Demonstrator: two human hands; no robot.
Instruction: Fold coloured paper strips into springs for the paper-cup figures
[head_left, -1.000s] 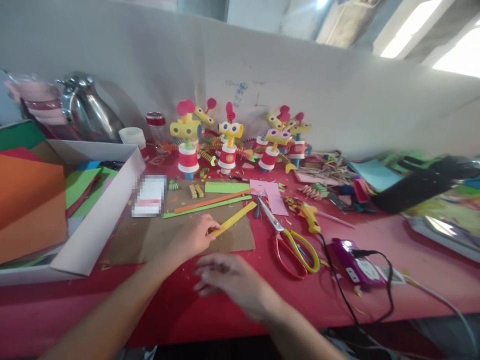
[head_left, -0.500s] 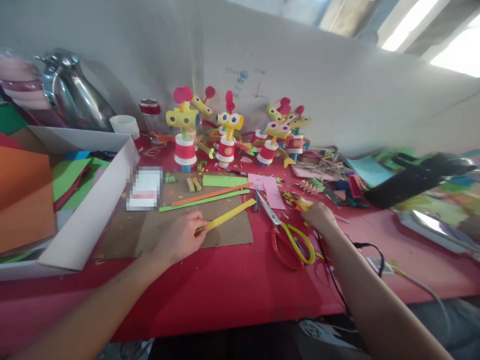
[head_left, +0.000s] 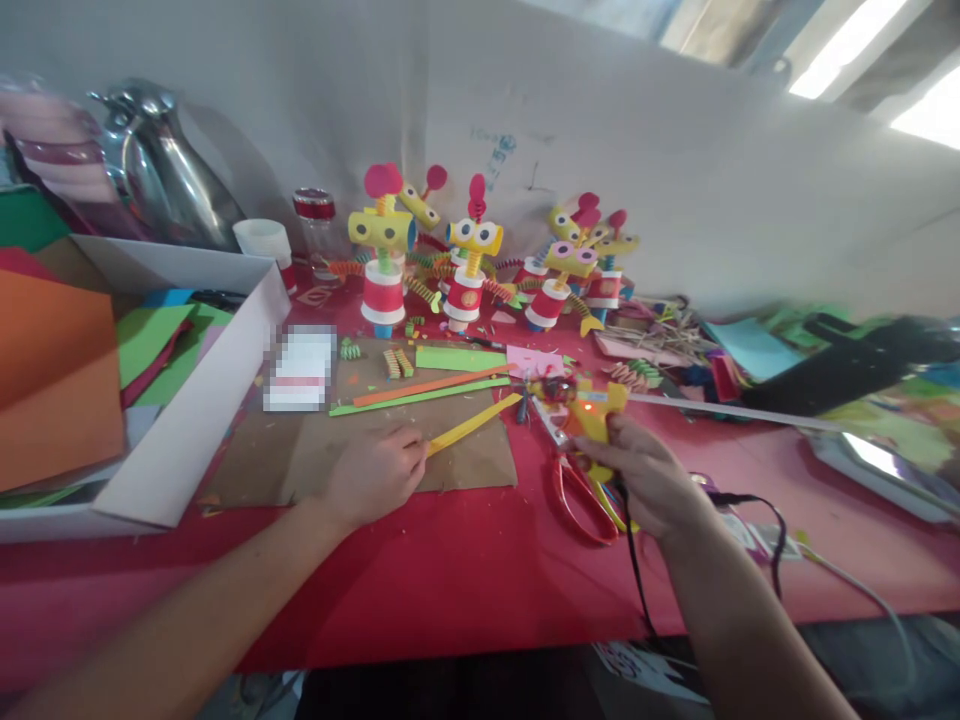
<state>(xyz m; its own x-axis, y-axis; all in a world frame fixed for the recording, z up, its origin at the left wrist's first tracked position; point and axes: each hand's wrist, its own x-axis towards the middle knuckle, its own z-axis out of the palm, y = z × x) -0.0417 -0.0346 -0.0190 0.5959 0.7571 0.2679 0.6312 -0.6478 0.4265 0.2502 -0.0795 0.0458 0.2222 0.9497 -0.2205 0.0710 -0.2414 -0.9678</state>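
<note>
My left hand (head_left: 375, 472) rests on a brown cardboard sheet (head_left: 480, 468) and pinches the near end of a yellow paper strip (head_left: 475, 424). To the right, my right hand (head_left: 643, 476) is closed round a yellow glue gun (head_left: 592, 415), lifted off the red table (head_left: 465, 570) with its nozzle pointing left toward the strip. A long glue stick (head_left: 735, 411) juts out of the gun's back to the right. A black cord (head_left: 634, 570) hangs from the gun past my wrist.
Red-and-yellow scissors (head_left: 581, 490) lie under my right hand. Orange and green strips (head_left: 427, 391) lie behind the cardboard. Several paper-cup figures (head_left: 465, 270) stand at the back. A white box (head_left: 187, 400) of coloured paper sits left, a metal jug (head_left: 161, 180) behind it.
My right hand swung right, took hold of the glue gun and lifted it back toward the yellow strip. My left hand stayed on the strip.
</note>
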